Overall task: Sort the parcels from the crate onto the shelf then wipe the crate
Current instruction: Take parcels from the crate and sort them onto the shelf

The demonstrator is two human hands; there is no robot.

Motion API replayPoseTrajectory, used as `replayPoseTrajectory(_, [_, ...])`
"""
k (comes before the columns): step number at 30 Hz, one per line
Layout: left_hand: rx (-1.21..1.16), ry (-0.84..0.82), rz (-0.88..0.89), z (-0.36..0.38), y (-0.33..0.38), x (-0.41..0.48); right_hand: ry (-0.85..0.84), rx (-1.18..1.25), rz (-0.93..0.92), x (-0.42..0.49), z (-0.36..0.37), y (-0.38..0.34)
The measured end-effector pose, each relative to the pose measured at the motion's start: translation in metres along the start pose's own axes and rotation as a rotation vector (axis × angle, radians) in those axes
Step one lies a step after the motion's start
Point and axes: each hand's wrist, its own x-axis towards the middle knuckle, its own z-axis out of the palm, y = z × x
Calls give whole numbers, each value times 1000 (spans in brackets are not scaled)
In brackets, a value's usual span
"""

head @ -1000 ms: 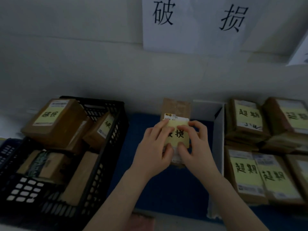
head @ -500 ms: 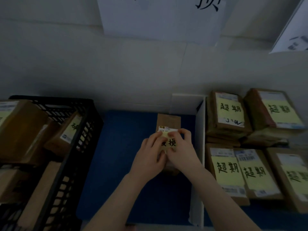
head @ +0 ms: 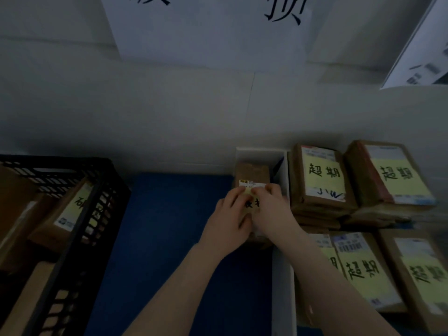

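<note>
Through the head camera I saw both bare hands on one brown parcel (head: 252, 169). It lay at the far right corner of the blue shelf (head: 169, 226), just beside the white divider (head: 282, 275) and close to the wall (head: 169, 112). The left hand (head: 226, 215) gripped it from the left, with its fingers laid over the top and its thumb bent in at the near side. The right hand (head: 272, 209) held it from the right, fingers curled over the top by the divider.

Between the two hands I could read part of a yellow note (head: 252, 204) with black handwritten characters. Just past the fingertips ran a strip of white shipping label (head: 253, 183). The far end of the parcel was bare cardboard. I could not tell whether it sat flat on the shelf, as the hands hid its near end.

The black crate (head: 106, 180) stood at the left, well apart from the held parcel, with bare blue surface between them. Inside it a tilted parcel (head: 70, 212) with its own yellow note leaned near the crate's right wall. Other brown boxes (head: 17, 202) lay around it, too dim for me to separate.

Right of the divider sat stacked parcels (head: 320, 180), each with a yellow handwritten note: two piles at the back and a row nearer the camera. A white sign (head: 211, 37) with large black characters hung on the wall above. A second sheet (head: 421, 49) showed at the upper right, its print blurred.
</note>
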Motion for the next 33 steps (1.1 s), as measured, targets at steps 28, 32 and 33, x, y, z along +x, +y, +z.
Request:
replayPoseTrajectory(28, [121, 20, 141, 10, 17, 15, 243, 308, -88, -38, -4, -4])
replayPoseTrajectory(32, [108, 142, -66, -55, 17, -29, 330, 364, -89, -50, -9, -20])
replayPoseTrajectory(33, [139, 194, -93, -75, 12, -46, 346, 392, -129, -52, -9, -28])
